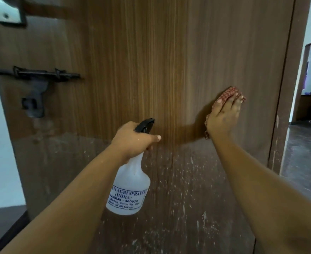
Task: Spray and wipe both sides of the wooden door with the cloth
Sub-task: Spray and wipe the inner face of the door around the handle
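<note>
While the brown wooden door filled my view, my right hand pressed the red checked cloth flat against its right side, and my left hand gripped the translucent white spray bottle nearer me.

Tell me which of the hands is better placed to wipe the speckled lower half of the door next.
The right hand: it already presses the checked cloth flat on the door, just above the speckled part. The left hand grips the spray bottle, off the wood.
</note>
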`<state>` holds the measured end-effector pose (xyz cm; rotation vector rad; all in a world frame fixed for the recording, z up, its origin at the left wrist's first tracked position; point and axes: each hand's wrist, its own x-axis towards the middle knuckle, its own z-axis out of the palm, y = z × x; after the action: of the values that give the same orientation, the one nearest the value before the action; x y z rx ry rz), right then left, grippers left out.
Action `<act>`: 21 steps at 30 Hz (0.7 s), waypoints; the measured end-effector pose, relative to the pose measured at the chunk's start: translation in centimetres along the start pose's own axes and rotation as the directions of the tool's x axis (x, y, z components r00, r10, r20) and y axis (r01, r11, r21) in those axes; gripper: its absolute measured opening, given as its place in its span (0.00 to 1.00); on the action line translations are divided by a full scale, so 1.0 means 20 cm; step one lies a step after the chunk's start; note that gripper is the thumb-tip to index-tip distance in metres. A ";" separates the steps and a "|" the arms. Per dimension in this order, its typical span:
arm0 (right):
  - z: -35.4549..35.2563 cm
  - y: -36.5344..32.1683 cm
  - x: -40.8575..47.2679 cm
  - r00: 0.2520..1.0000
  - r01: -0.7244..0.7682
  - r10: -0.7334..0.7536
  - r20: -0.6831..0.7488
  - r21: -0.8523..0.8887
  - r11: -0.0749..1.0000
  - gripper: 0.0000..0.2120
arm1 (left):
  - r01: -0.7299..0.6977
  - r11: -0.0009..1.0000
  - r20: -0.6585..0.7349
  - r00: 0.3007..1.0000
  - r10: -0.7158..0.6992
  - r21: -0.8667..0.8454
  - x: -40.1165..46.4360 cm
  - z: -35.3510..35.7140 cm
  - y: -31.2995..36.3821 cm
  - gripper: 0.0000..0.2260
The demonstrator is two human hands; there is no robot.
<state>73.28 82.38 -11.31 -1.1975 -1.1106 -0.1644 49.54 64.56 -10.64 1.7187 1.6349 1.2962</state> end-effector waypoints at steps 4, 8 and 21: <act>0.09 -0.20 -0.25 0.999 0.038 -0.039 0.026 0.047 0.998 0.31 | 0.030 0.999 0.093 0.995 -0.031 0.010 -0.05 -0.07 -0.09 0.13; 0.21 -0.41 -0.64 0.978 0.206 -0.208 0.016 0.085 0.975 0.27 | 0.110 0.981 0.082 0.992 -0.097 -0.159 -0.09 -0.14 -0.16 0.10; 0.06 -0.11 -0.12 0.999 -0.035 0.040 -0.027 0.145 0.989 0.27 | 0.051 0.991 -0.004 0.999 -0.052 -0.124 -0.11 -0.29 -0.18 0.13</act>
<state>70.00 81.43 -11.80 -1.0822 -1.0552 -0.0712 43.07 61.60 -11.66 1.5900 1.5588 1.3512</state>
